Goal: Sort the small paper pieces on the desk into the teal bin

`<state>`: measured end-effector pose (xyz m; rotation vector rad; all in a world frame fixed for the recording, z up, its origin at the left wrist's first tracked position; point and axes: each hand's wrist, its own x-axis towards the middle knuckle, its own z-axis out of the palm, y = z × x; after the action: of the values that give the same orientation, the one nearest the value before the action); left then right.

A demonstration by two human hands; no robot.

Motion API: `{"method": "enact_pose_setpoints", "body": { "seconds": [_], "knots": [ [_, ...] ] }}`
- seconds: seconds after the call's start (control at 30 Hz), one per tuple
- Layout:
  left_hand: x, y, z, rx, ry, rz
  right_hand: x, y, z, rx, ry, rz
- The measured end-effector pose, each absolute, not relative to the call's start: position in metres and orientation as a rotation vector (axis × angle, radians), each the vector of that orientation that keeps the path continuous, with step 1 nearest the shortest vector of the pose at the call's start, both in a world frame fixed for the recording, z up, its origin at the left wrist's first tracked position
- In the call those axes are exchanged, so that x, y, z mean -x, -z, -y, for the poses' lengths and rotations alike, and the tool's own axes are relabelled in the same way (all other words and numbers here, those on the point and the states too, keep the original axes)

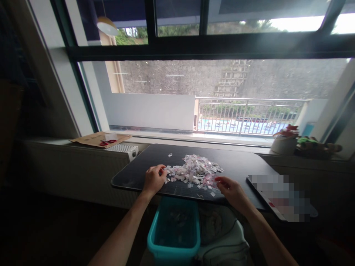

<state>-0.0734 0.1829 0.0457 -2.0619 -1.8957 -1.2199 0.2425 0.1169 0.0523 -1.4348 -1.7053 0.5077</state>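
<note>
A loose heap of small cut paper pieces (196, 168), mostly whitish with some pink, lies on the dark table (235, 159). At the heap's left edge rests my left hand (154, 179), its fingers curved and a little apart around the nearest pieces, with nothing visibly gripped. My right hand (229, 187) is at the right front edge, thumb and fingertips drawn together beside a pinkish patch of pieces. What lies between those fingertips is too small to make out. Below the table edge stands a turquoise bin (173, 249) with some small scraps inside.
A blurred flat item (280, 197) lies at the table's right end. Red-handled scissors (108, 142) rest on brown paper (88, 139) on the sill at left. A white pot (284, 143) stands on the right sill. A radiator (91, 173) runs beneath the window.
</note>
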Motion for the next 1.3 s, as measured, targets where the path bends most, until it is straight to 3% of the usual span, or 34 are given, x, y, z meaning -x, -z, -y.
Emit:
{"method": "enact_pose_setpoints", "body": {
  "seconds": [0.87, 1.3],
  "knots": [
    [0.073, -0.046, -0.181, 2.056, 1.228, 1.904, -0.218, -0.062, -0.102, 1.401, -0.521, 1.847],
    [0.073, -0.044, -0.183, 2.056, 1.23, 1.892, -0.229, -0.076, -0.08, 1.564, -0.314, 1.832]
  ]
}}
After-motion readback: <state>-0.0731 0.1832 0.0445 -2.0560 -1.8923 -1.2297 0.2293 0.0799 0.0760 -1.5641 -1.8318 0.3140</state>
